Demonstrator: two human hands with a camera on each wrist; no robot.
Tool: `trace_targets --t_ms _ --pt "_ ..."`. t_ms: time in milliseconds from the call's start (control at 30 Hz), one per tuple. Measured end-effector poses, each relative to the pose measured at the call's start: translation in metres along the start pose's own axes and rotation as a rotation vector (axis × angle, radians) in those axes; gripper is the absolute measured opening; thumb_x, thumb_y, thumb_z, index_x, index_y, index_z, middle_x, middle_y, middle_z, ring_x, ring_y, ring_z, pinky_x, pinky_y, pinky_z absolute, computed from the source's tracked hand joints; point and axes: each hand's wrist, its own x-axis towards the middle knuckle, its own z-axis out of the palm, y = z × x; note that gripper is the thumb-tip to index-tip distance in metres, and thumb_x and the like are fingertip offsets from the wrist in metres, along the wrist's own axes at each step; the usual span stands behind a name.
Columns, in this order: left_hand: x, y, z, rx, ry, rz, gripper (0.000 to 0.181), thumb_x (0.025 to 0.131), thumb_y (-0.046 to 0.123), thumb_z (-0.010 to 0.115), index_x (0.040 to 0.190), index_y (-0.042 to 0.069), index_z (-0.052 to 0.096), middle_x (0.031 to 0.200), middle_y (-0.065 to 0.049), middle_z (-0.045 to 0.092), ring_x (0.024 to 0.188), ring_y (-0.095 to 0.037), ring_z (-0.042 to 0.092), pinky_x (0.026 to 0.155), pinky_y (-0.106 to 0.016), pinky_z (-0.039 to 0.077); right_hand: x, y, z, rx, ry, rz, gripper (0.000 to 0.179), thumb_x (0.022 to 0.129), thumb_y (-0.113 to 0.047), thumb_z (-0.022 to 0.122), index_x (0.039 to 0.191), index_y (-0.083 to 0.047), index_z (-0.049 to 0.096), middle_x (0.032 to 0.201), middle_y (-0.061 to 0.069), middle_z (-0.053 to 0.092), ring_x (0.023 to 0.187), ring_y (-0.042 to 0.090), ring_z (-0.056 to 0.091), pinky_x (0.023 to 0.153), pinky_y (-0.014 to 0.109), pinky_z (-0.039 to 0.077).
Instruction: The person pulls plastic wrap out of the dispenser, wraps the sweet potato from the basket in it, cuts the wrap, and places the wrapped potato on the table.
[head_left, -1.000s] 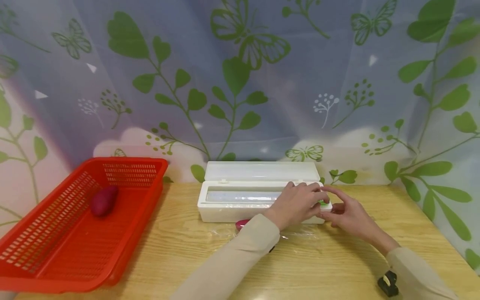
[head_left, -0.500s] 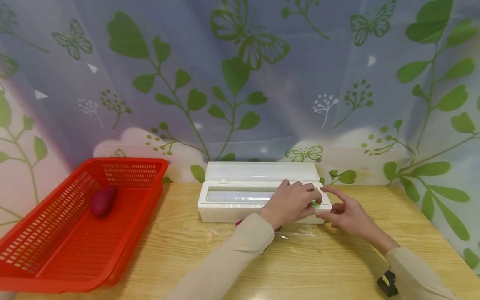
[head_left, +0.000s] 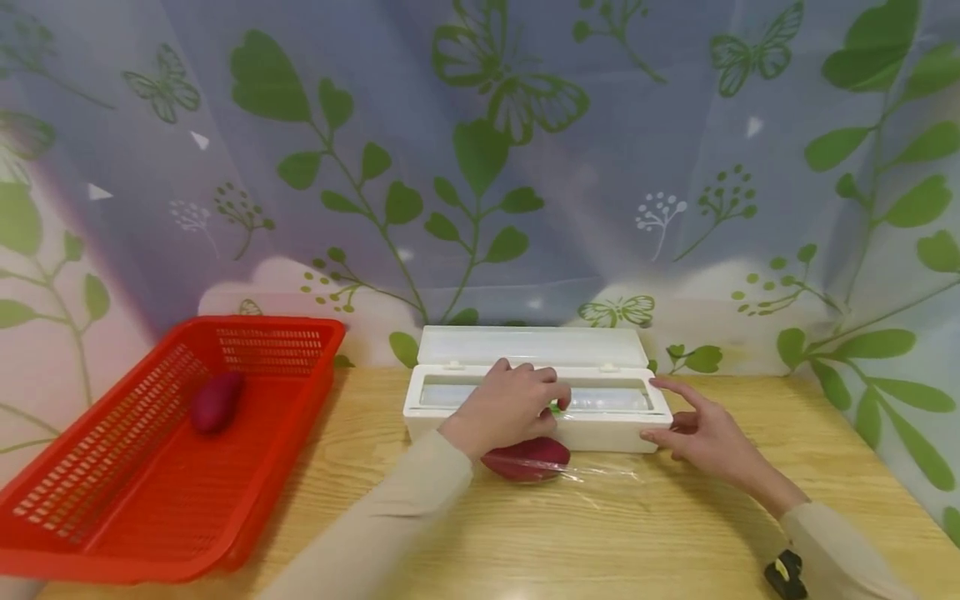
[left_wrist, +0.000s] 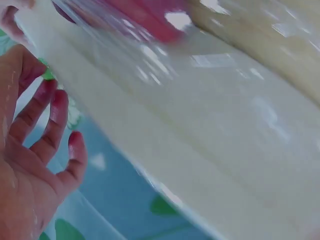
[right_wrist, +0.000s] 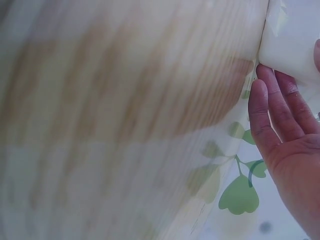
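Note:
A white cling film dispenser [head_left: 607, 433] stands on the table with its lid [head_left: 532, 346] raised and a film roll [head_left: 611, 399] inside. My left hand [head_left: 498, 410] pinches the small green slide cutter [left_wrist: 48, 74] on the dispenser's front edge, near the middle. At the dispenser's right end, my right hand [head_left: 708, 433] grips the corner, index finger on top and thumb at the front. A magenta, oblong sweet potato [head_left: 528, 460] lies in front of the dispenser, partly behind my left wrist. Clear film [head_left: 600, 473] covers it and spreads onto the table.
To the left is a red perforated basket [head_left: 277, 467] with another magenta sweet potato [head_left: 216, 402] in it. A patterned curtain [head_left: 480, 167] hangs right behind the dispenser. The wooden table [head_left: 600, 550] stretches out in front.
My left hand has slid left along the dispenser with the green cutter, from the right end to about the middle. More of the sweet potato shows. The right hand keeps its place.

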Motion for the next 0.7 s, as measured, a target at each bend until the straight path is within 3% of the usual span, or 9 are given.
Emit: trace_targets --t_ms 233,467,700 --pt "-0.023 -0.027 -0.016 0.027 -0.066 0.019 0.017 0.086 0.015 0.064 0.096 0.027 0.069 0.090 0.011 0.066 0.077 -0.014 0.061 0.069 -0.032 0.039 -0.001 -0.002 -0.002 0.006 -0.002 0.000 0.079 0.093 -0.022 0.077 0.159 -0.017 0.033 0.094 0.016 0.079 0.074 0.016 0.073 0.062 0.033 0.059" --pt "-0.053 -0.060 -0.032 0.049 -0.145 -0.011 0.018 0.078 0.008 0.067 0.084 0.025 0.064 0.081 0.011 0.066 0.070 -0.014 0.057 0.066 -0.034 0.038 -0.002 -0.001 -0.002 -0.020 0.016 0.004 0.079 0.092 -0.022 0.077 0.159 -0.017 0.033 0.089 0.015 0.078 0.072 0.016 0.072 0.062 0.033 0.060" --pt "-0.083 -0.082 -0.043 0.086 -0.190 -0.042 0.015 0.081 0.010 0.073 0.082 0.022 0.065 0.080 0.007 0.070 0.068 -0.013 0.061 0.066 -0.036 0.049 -0.002 -0.001 -0.001 -0.010 0.008 0.000 0.079 0.092 -0.022 0.078 0.158 -0.017 0.034 0.089 0.016 0.078 0.073 0.015 0.072 0.062 0.033 0.060"
